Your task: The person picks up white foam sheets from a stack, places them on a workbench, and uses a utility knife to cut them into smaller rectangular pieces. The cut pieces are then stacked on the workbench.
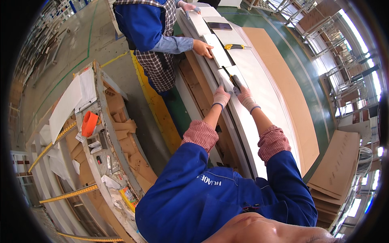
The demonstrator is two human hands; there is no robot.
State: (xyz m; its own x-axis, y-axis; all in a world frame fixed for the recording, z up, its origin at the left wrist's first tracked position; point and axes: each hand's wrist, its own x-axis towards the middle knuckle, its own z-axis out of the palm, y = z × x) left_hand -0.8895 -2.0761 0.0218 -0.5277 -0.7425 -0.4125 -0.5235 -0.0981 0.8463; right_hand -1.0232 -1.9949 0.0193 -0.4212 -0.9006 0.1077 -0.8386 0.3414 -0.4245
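My left hand [221, 94], in a pink and grey work glove, rests with fingers stretched along the edge of a narrow white strip [226, 76] on a stack of white boards [258, 70]. Gloved the same way, my right hand [244, 94] holds a yellow and black utility knife [233, 80], its tip pointing away across the strips. Farther off, a co-worker's bare hand [203, 49] touches another white strip [217, 50]. A second yellow and black knife [234, 46] and a dark smartphone [219, 26] lie on the boards to the right of that strip.
A brown board [282, 91] lies at the stack's right side. The co-worker [152, 33] stands at its far left. To my left is a worn cart [101, 121] with an orange tape dispenser [89, 124] and cardboard scraps. More brown boards [337, 164] stand at right.
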